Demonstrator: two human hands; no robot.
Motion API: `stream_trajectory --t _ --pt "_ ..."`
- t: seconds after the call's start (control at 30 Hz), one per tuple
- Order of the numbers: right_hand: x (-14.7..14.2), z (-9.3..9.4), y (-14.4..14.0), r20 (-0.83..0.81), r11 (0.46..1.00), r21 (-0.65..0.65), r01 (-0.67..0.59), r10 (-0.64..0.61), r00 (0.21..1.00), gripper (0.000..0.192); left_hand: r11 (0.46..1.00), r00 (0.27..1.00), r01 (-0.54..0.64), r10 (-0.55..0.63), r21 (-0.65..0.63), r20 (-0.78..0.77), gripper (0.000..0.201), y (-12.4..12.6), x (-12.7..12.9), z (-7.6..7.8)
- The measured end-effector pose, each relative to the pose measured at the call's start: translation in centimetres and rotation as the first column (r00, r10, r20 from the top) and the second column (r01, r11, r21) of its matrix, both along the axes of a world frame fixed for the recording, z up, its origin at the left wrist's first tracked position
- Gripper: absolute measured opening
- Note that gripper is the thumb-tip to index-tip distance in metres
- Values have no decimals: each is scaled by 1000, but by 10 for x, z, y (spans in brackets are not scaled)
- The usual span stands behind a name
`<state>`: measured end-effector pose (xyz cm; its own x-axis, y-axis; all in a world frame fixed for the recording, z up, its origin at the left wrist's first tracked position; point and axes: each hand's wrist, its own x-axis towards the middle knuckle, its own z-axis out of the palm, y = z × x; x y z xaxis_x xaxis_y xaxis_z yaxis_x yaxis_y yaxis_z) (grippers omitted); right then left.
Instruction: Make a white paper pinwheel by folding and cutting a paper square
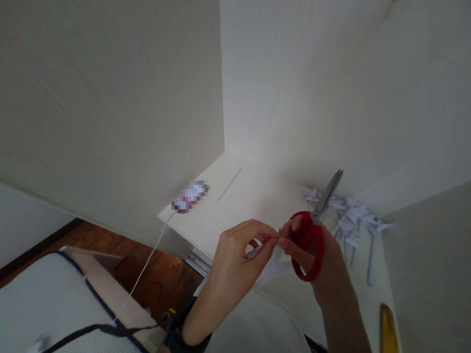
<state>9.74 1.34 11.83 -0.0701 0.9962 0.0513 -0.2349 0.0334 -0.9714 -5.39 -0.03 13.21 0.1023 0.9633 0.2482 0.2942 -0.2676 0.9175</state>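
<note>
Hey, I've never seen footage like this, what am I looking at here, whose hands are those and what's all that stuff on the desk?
This is one picture from a camera worn on a person's head, looking down at their own bare hands. The right hand holds red-handled scissors, blades pointing away. The left hand pinches a small piece of white paper together with the right fingers. On the white desk lie paper scraps and a blurred-out phone with a white cable.

Just the one head cam, tilted forward and down, sitting pretty close above the white desk tucked into the wall corner.
</note>
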Motion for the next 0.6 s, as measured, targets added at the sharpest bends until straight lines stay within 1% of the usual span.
stream_trajectory --t 0.1,0.23,0.33,0.43,0.6 --pt "4 -1 3 -30 999 -13 46 -47 998 29 997 997 45 -41 -62 68 10 10 5 -3" --pt "10 -10 9 -39 998 -47 37 -39 998 28 981 986 113 -91 -157 140 11 23 10 -13" --pt "13 -17 14 -73 997 -72 33 -38 997 29 970 982 143 -113 -199 154 11 31 11 -18" --pt "11 -18 17 -98 995 -98 8 -18 995 29 964 981 153 -122 -219 153 11 37 9 -18" --pt "7 -7 17 -75 991 -134 10 -20 997 29 958 977 171 -133 -232 168 11 43 1 -12"
